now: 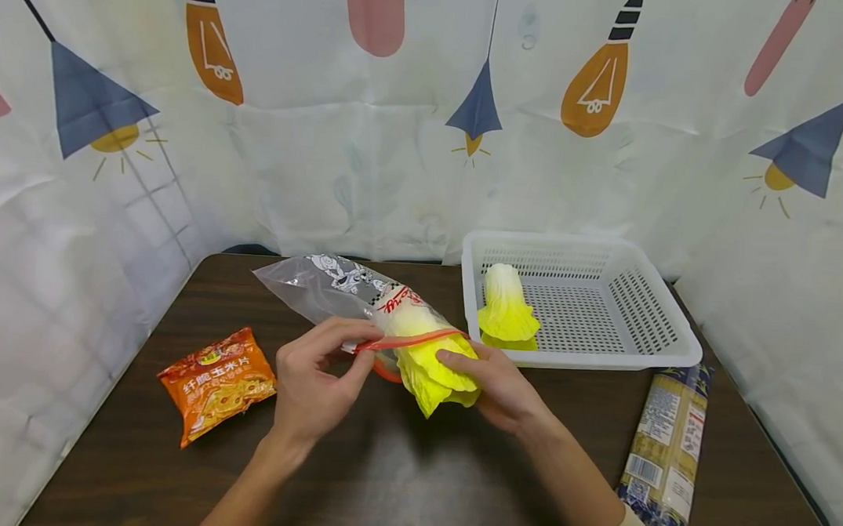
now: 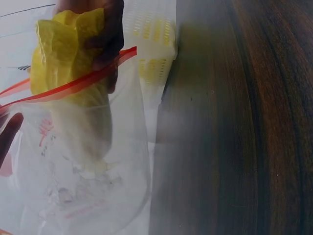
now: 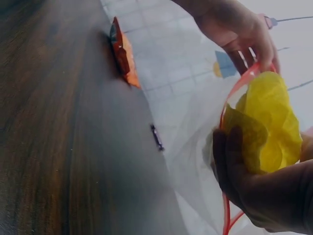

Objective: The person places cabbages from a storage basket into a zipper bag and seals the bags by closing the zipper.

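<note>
The yellow-leafed toy cabbage [image 1: 434, 362] sits half inside the clear red-rimmed zip bag [image 1: 342, 291]; my right hand [image 1: 504, 388] grips its leaves and should push straight in, while my left hand [image 1: 313, 384] pinches the rim wide.

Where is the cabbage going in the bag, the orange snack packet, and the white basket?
cabbage [image 1: 436, 367], head view, yellow leafy end.
orange snack packet [image 1: 217, 383], head view, middle of front.
white basket [image 1: 661, 358], head view, front rim.

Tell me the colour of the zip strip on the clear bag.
Red; the zip strip shows best in the head view.
</note>
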`<state>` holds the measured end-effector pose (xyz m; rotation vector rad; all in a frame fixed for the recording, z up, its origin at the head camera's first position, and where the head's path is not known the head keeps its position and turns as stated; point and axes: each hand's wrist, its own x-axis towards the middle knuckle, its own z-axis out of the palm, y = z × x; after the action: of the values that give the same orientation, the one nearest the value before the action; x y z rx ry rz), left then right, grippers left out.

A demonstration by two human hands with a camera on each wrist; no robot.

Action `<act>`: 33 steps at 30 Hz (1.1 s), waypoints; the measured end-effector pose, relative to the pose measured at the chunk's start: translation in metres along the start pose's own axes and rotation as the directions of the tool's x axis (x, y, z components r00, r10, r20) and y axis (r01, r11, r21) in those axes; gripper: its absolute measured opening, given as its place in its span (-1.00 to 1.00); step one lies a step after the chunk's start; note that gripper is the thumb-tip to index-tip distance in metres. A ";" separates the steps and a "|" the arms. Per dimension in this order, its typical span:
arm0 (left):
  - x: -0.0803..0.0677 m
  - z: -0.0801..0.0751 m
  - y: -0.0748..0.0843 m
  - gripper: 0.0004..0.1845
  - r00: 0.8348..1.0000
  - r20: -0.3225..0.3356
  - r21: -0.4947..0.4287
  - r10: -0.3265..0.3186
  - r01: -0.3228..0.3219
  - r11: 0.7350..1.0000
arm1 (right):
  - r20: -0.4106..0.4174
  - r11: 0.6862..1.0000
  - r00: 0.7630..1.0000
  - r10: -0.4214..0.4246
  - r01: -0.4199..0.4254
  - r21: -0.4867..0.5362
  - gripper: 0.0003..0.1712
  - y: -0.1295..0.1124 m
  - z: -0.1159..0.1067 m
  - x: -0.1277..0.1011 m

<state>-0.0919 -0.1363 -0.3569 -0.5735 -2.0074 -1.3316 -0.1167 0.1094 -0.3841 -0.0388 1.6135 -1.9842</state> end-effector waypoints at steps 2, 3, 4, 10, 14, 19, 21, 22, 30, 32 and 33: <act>0.000 0.000 0.000 -0.70 1.000 0.011 -0.012 0.012 -0.012 1.000 | -0.047 0.999 0.999 -0.017 0.015 -0.051 -0.40 0.001 0.003 0.000; 0.000 0.000 0.000 -0.70 1.000 0.018 -0.017 0.013 -0.013 1.000 | -0.080 0.995 0.996 -0.032 0.024 -0.095 -0.39 0.002 0.004 0.000; 0.000 -0.001 0.000 -0.70 1.000 0.026 -0.019 0.012 -0.012 1.000 | -0.113 0.989 0.992 -0.051 0.034 -0.146 -0.39 0.003 0.006 0.000; -0.002 -0.002 0.000 -0.70 0.997 0.081 -0.022 0.005 -0.004 1.000 | -0.306 0.844 0.914 -0.265 0.066 -0.532 -0.34 0.005 0.018 -0.004; -0.003 -0.001 0.000 -0.70 0.996 0.092 -0.029 0.016 -0.013 0.999 | -0.337 0.717 0.841 -0.423 0.084 -0.691 -0.29 0.007 0.027 -0.008; -0.002 0.000 0.001 -0.68 0.996 0.089 -0.057 0.016 -0.011 0.998 | -0.237 0.520 0.738 -0.632 0.176 -0.836 -0.40 0.013 0.036 -0.011; -0.002 -0.001 0.002 -0.69 0.995 0.099 -0.057 -0.004 0.010 0.998 | -0.188 0.447 0.702 -0.687 0.204 -0.871 -0.44 0.014 0.038 -0.011; -0.002 -0.001 0.002 -0.69 0.994 0.106 -0.057 -0.016 0.023 0.998 | -0.170 0.418 0.688 -0.706 0.211 -0.883 -0.44 0.015 0.039 -0.011; -0.001 -0.001 0.000 -0.71 0.991 0.123 -0.085 -0.043 0.054 0.995 | -0.049 0.221 0.598 -0.800 0.218 -0.951 -0.34 0.016 0.040 -0.009; -0.001 -0.001 -0.001 -0.72 0.991 0.125 -0.103 -0.052 0.065 0.993 | -0.022 0.182 0.580 -0.814 0.220 -0.958 -0.32 0.017 0.039 -0.008; -0.001 -0.001 -0.001 -0.73 0.990 0.127 -0.110 -0.058 0.073 0.991 | -0.009 0.166 0.574 -0.819 0.221 -0.961 -0.30 0.017 0.039 -0.007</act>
<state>-0.0917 -0.1378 -0.3575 -0.6623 -2.0748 -1.4910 -0.0892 0.0764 -0.3868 -0.6599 3.3753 -1.1843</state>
